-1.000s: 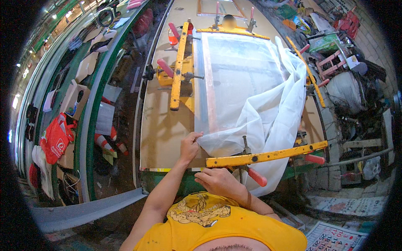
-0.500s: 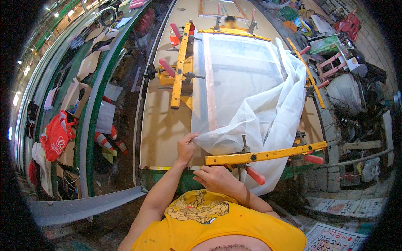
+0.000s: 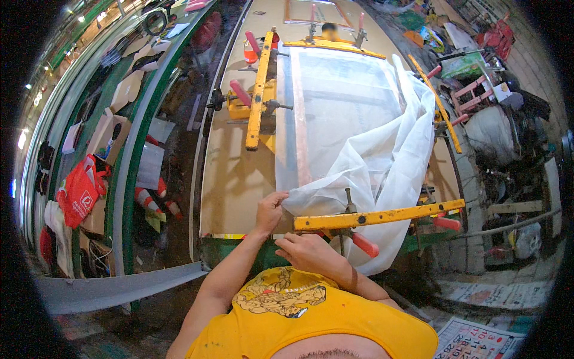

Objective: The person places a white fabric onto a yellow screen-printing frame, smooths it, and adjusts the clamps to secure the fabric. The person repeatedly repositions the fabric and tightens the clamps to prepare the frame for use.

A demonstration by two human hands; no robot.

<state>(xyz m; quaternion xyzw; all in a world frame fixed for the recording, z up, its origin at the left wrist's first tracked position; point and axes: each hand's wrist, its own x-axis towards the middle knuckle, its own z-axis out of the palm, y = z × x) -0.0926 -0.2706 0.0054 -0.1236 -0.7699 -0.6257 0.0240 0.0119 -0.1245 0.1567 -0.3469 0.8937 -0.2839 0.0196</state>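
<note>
Sheer white mesh fabric (image 3: 359, 152) lies over a wooden frame (image 3: 301, 113) on the table, its loose folds bunched along the right side. My left hand (image 3: 271, 212) is closed on the fabric's near left corner, pinching it. Just below the left end of the near yellow bar (image 3: 382, 216), my right hand (image 3: 311, 252) has its fingers curled in. What those fingers hold, if anything, is hidden. A screw clamp with a red handle (image 3: 365, 244) stands at this bar, and the fabric passes beneath it.
More yellow bars with red-handled clamps stand at the left (image 3: 260, 93), far (image 3: 335, 48) and right (image 3: 436, 105) sides. An orange bottle (image 3: 250, 51) sits beyond the left bar. Boxes and a red bag (image 3: 82, 194) lie on the left rack; clutter and a pink stool (image 3: 472, 96) are at right.
My left hand has shifted slightly right toward the near bar, still pinching the corner, which has bunched a little. My right hand stays by the bar, a touch higher.
</note>
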